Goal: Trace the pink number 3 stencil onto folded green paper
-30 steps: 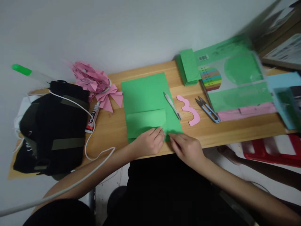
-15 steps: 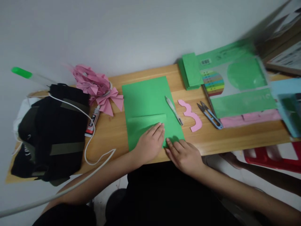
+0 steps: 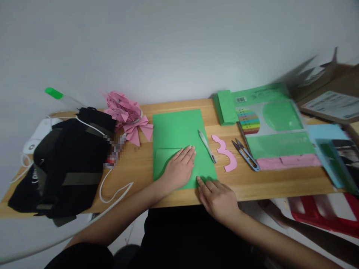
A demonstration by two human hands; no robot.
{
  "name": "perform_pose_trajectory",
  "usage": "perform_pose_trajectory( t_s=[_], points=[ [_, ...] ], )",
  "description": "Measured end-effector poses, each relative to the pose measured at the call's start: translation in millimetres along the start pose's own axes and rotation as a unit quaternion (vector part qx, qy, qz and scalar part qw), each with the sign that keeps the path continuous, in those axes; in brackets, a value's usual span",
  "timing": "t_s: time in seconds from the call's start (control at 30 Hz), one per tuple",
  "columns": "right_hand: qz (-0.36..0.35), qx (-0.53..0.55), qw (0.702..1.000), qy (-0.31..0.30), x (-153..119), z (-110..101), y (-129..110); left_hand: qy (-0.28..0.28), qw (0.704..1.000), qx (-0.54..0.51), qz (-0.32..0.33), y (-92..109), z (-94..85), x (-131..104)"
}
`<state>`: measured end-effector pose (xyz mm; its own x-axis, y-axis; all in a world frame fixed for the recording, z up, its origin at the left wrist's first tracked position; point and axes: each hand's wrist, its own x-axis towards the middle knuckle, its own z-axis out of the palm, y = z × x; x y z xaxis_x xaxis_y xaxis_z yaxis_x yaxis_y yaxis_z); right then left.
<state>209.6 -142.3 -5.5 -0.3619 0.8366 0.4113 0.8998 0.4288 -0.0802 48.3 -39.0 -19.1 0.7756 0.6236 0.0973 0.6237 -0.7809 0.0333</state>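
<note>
- On the surface (image 3: 280,183), at the near edge: green sheet (image 3: 178,127) lies flat; green flap (image 3: 163,157) on it, folded or separate, cannot tell.
- Left hand (image 3: 179,168): flat across flap, fingers together, gripping nothing; presumably holds it down.
- Right hand (image 3: 218,198): index finger extended onto sheet, others bent, no grip seen; likely steadies it.
- Pen (image 3: 206,146) rests on the sheet's right side, apparently for easy reach.

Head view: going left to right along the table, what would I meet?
Black bag → pink paper flower → green sheet under the left hand → wavy pink cut-out → scissors → light blue paper.
</note>
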Motion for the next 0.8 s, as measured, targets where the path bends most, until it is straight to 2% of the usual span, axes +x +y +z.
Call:
perform_pose_trajectory(
  t_s=[0.13,0.27,0.4,0.5,0.6,0.8],
  points=[
    [0.014,-0.031,0.998,-0.047,3,-5,0,-0.008,1.000,-0.004,-0.004,0,1.2,0],
    [0.049,-0.071,0.989,-0.119,16,1,3,-0.014,1.000,-0.007,-0.008,0,0.9,0],
    [0.107,-0.094,0.961,-0.236,42,9,11,-0.015,1.000,-0.010,-0.007,-1,1.0,-1],
    [0.131,-0.083,0.943,-0.293,60,11,16,-0.017,1.000,-0.013,-0.010,-1,1.9,-1],
    [0.147,-0.085,0.937,-0.306,69,11,18,-0.022,1.000,-0.016,-0.008,0,2.0,-2],
    [0.146,-0.096,0.941,-0.291,69,16,17,-0.039,0.999,-0.019,0.014,0,-1.5,-2]
  ],
)
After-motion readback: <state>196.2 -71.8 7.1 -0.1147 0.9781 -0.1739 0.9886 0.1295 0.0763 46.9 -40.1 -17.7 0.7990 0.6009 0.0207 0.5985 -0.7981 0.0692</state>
